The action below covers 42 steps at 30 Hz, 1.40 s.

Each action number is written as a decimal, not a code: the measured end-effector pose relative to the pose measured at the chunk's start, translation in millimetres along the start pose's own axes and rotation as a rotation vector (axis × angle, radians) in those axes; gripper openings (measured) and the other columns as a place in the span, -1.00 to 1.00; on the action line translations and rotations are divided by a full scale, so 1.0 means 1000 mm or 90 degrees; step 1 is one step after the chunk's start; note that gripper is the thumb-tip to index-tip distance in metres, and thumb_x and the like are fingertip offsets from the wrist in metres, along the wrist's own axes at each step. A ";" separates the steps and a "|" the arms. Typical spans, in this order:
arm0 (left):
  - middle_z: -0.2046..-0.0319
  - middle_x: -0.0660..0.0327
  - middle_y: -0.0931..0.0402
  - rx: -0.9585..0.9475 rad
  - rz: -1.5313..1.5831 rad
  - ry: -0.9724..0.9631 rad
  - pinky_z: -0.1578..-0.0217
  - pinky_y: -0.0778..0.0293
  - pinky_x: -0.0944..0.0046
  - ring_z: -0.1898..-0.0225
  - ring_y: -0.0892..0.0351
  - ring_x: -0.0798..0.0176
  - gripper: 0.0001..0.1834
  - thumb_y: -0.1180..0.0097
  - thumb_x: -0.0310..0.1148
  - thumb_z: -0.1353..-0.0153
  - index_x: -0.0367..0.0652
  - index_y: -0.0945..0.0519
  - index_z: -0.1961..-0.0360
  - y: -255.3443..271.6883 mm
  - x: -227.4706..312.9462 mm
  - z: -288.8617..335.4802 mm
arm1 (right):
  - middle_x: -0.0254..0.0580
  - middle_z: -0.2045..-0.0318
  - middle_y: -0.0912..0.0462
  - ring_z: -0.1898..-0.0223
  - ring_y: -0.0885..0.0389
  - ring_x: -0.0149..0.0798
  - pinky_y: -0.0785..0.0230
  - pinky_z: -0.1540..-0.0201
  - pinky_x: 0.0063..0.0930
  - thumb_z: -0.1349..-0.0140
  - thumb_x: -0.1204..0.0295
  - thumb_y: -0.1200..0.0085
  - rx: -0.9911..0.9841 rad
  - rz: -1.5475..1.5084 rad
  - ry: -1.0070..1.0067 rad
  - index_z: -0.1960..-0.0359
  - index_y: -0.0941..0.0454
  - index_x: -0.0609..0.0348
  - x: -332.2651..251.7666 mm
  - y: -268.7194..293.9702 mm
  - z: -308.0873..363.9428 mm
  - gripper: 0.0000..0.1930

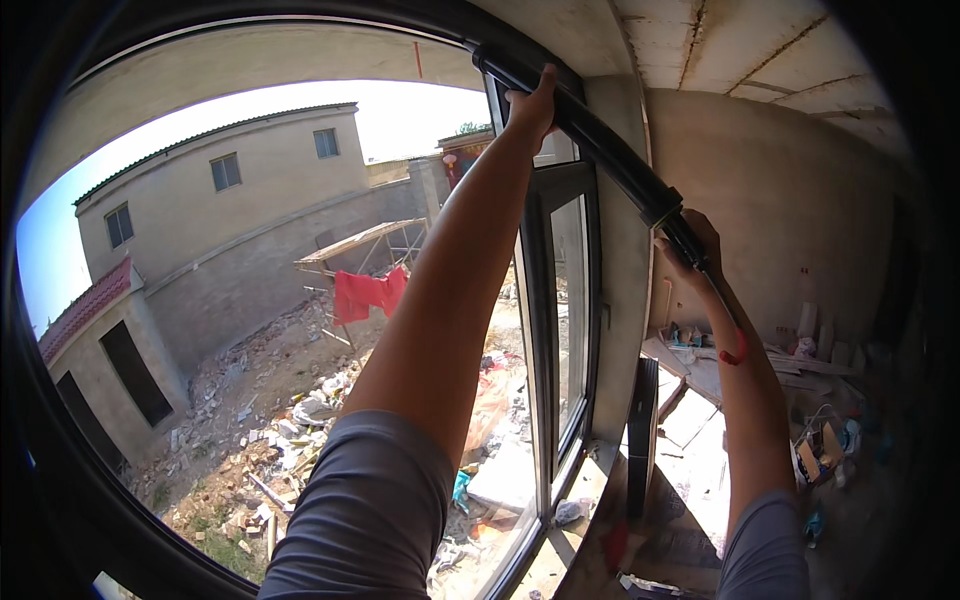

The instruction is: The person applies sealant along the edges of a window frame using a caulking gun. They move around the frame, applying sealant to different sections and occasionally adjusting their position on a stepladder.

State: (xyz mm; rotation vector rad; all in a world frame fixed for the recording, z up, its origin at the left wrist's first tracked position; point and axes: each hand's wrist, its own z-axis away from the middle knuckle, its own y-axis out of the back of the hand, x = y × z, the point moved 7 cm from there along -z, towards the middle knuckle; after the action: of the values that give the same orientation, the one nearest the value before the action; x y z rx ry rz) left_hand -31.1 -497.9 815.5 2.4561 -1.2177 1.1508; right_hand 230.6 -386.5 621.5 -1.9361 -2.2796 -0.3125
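Both arms are raised to hold a long black caulking gun slanting across the upper right. My left hand is closed around the barrel near its front end. That end reaches the upper black window frame; whether it touches, I cannot tell. At the rear, my right hand wraps round the gun's handle, its fingers partly hidden. A thin rod sticks out behind the gun, ending in a red hook in front of my right forearm. Beside the gun stands a black-framed window sash.
Through the window lie rubble, a red cloth on a rack and a plastered building. Indoors, a dark upright panel stands by the wall. Boards and clutter cover the floor at the right.
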 end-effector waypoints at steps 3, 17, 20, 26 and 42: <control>0.05 -0.01 -0.51 -0.008 0.018 -0.004 0.20 -0.74 0.11 0.19 -0.70 0.14 -0.05 -0.40 -0.05 -0.20 -0.29 -0.02 -0.31 -0.006 -0.019 -0.011 | -0.16 0.44 -0.57 0.34 -0.59 -0.02 -0.45 0.16 -0.20 -0.05 0.33 -0.43 0.005 0.009 -0.001 0.38 -0.54 0.11 0.007 -0.009 0.003 -0.73; -0.16 -0.24 -0.37 -0.095 -0.077 -0.013 0.08 -0.62 0.17 0.04 -0.65 -0.05 0.27 -0.43 -0.29 -0.05 -0.26 0.36 -0.47 -0.029 -0.055 -0.025 | -0.35 0.49 -0.60 0.33 -0.60 -0.29 -0.44 0.22 -0.34 -0.14 0.15 -0.45 -0.012 -0.095 -0.278 0.35 -0.57 0.07 0.060 -0.028 0.022 -0.67; -0.07 -0.06 -0.45 -0.105 0.051 -0.031 0.11 -0.68 0.05 0.09 -0.68 0.05 0.05 -0.42 -0.31 -0.12 -0.08 0.15 -0.38 -0.052 -0.026 0.018 | -0.37 0.34 -0.69 0.19 -0.62 -0.40 -0.46 0.13 -0.43 -0.25 0.05 -0.35 -0.067 -0.154 -0.467 0.15 -0.60 0.09 0.059 -0.014 0.038 -0.61; 0.15 -0.15 -0.55 -0.030 0.171 -0.016 0.43 -0.76 0.18 0.42 -0.72 0.10 0.49 -0.42 -0.38 -0.11 0.10 0.80 -0.44 -0.046 0.026 0.002 | -0.12 0.17 -0.70 -0.01 -0.70 -0.15 -0.39 -0.26 -0.22 -0.44 -0.02 -0.06 -0.020 -0.537 -0.550 0.06 -0.54 0.19 -0.067 -0.013 -0.062 -0.54; 0.34 -0.04 -0.62 -0.023 0.149 0.183 0.47 -0.73 0.04 0.51 -0.69 0.08 0.46 -0.34 -0.38 -0.02 0.00 0.78 -0.44 -0.054 0.060 0.015 | -0.05 0.44 -0.67 0.35 -0.74 -0.10 -0.56 0.02 -0.23 -0.23 -0.38 -0.07 -0.044 -0.343 -0.716 0.35 -0.54 0.17 -0.153 0.025 -0.127 -0.29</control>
State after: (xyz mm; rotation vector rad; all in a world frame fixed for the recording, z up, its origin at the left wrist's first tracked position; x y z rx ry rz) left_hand 39.1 -506.0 856.4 2.0693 -1.4451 1.4660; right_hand 276.2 -559.7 710.8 -1.6577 -3.4602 0.9122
